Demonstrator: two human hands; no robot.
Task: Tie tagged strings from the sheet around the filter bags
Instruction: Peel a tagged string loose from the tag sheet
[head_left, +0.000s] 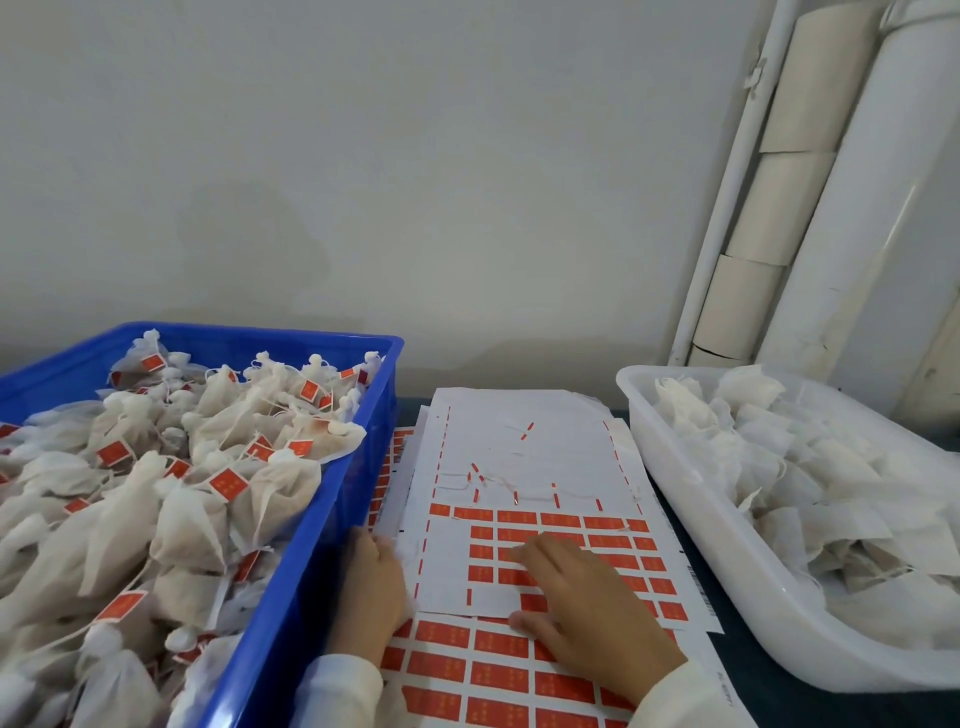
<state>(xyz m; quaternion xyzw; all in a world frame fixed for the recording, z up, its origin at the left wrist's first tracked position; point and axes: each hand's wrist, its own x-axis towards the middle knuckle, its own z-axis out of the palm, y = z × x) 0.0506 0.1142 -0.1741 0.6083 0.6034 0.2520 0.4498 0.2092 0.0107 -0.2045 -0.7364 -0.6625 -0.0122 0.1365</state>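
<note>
A white sheet (524, 447) of orange-red tagged strings lies on the table between two bins, on top of further tag sheets. Its upper part is stripped, with a few loose strings (498, 486) left; rows of orange tags (602, 540) fill the lower part. My right hand (587, 618) lies flat on the tags, fingers stretched toward the sheet's middle. My left hand (376, 582) rests at the sheet's left edge beside the blue crate, fingers bent over the paper edge. Filter bags (810, 483) without strings fill the white tray.
The blue crate (322, 545) on the left is heaped with tied bags carrying orange tags (228, 480). The white tray (675, 467) stands on the right. A wall runs behind, with white pipes and cardboard tubes (779, 208) at the right.
</note>
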